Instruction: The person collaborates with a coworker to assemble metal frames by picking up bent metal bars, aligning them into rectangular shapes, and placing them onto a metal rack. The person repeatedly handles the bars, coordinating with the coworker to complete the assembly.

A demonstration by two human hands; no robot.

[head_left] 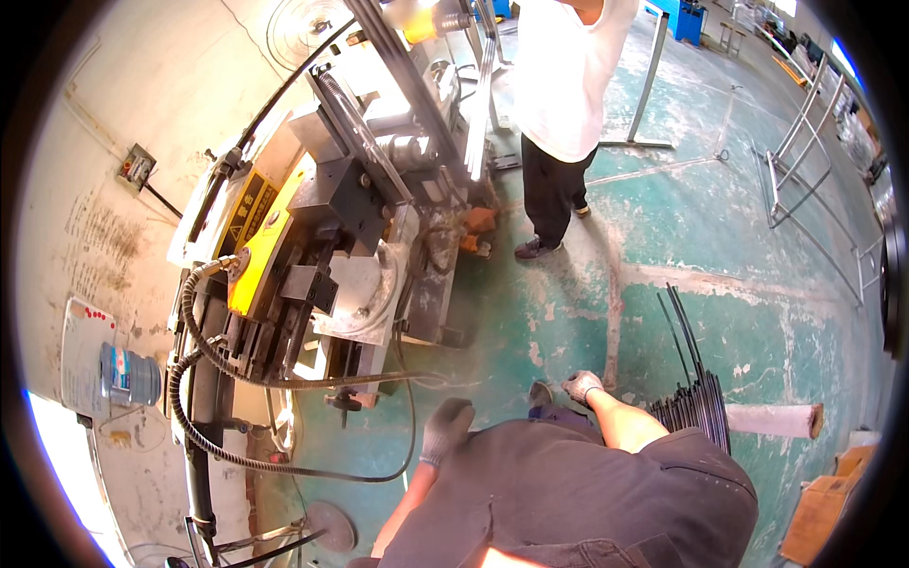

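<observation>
My left hand point(447, 429), in a grey knitted glove with a darker coating over the fingers, hangs beside my dark clothing. Its fingers lie bent together, and nothing shows in them. My right hand point(581, 386), also gloved, is held out in front of my body with the fingers curled in and no object visible. Nearest to my right forearm is a bundle of thin black rods point(696, 412), a few of them sticking out longer than the others. A black hose point(322, 383) from the machine loops close to my left hand, apart from it.
A large machine point(331, 208) with a yellow panel point(270, 241) fills the left. Ahead stands a person in a white shirt point(573, 80). A pale roll point(776, 419) and a cardboard box point(824, 506) lie at right, below a metal frame point(800, 156).
</observation>
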